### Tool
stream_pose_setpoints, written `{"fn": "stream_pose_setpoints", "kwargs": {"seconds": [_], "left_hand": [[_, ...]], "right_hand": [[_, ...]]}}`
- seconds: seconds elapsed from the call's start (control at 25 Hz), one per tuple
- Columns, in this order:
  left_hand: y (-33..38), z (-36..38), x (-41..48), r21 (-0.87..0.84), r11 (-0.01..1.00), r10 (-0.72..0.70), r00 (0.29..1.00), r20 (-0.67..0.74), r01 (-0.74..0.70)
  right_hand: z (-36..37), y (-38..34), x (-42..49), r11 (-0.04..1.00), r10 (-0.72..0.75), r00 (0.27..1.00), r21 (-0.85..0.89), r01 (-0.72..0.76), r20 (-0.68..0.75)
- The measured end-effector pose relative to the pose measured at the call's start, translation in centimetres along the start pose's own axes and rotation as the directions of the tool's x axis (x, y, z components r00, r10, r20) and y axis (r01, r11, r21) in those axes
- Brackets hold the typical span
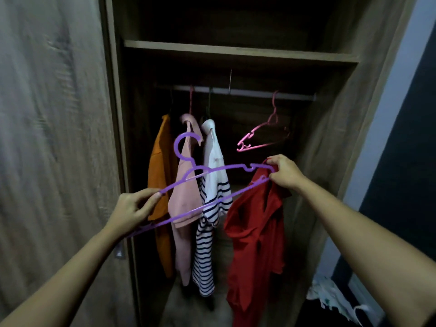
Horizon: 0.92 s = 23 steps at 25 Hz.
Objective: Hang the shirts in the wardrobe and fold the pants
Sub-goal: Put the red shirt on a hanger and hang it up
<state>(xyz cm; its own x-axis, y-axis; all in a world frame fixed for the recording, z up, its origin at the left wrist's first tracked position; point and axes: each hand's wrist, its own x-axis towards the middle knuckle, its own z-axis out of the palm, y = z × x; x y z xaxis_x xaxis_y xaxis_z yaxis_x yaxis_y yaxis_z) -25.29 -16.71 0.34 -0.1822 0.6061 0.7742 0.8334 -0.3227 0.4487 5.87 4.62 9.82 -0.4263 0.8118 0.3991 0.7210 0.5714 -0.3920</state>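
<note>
A purple plastic hanger [213, 172] is held tilted in front of the open wardrobe. My left hand [132, 210] pinches its lower left end. My right hand [284, 173] grips its right end together with the collar of a red shirt [256, 234], which hangs down from that hand. On the rail [250, 92] hang an orange shirt [161, 175], a pink shirt [185, 197] and a white shirt with dark stripes [212, 204]. An empty pink hanger [264, 135] hangs at the right of the rail.
A wooden shelf [236, 51] runs above the rail. The wardrobe door [54, 138] stands on the left and the side panel [349, 138] on the right. Light crumpled cloth [335, 300] lies low at the right, by a dark wall.
</note>
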Motion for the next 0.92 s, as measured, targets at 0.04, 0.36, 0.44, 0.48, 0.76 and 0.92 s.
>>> {"fn": "stream_pose_setpoints", "kwargs": {"seconds": [0.04,0.36,0.44,0.48,0.76,0.92], "left_hand": [[0.4,0.6,0.1,-0.001,0.999,0.043,0.999,0.029,-0.043],[3.3,8.8,-1.1,0.024,0.999,0.049,0.998,-0.050,-0.048],[3.8,8.8,-1.0,-0.037,0.999,0.021,0.992,-0.122,-0.026],[4.2,8.6,-0.7,-0.060,0.998,0.013,0.990,-0.142,-0.022],[7.3,8.8,0.7,0.191,0.975,0.198,0.848,-0.491,-0.117],[6.6,14.4,-4.0,0.411,0.909,0.151,0.975,-0.160,-0.073]], "right_hand": [[-0.1,-0.2,-0.2,1.000,-0.017,1.000,-0.014,0.017,0.021],[-0.7,-6.9,-2.3,0.848,-0.468,0.847,-0.140,0.511,0.252],[-2.3,-6.1,-2.3,0.788,-0.533,0.827,-0.250,0.562,0.179],[-2.8,-5.6,-2.1,0.724,-0.596,0.795,-0.356,0.591,0.109],[-4.0,-6.5,-0.3,0.624,-0.736,0.652,-0.554,0.551,-0.180],[-5.0,-7.8,-0.1,0.663,-0.731,0.633,-0.481,0.574,-0.253]]}}
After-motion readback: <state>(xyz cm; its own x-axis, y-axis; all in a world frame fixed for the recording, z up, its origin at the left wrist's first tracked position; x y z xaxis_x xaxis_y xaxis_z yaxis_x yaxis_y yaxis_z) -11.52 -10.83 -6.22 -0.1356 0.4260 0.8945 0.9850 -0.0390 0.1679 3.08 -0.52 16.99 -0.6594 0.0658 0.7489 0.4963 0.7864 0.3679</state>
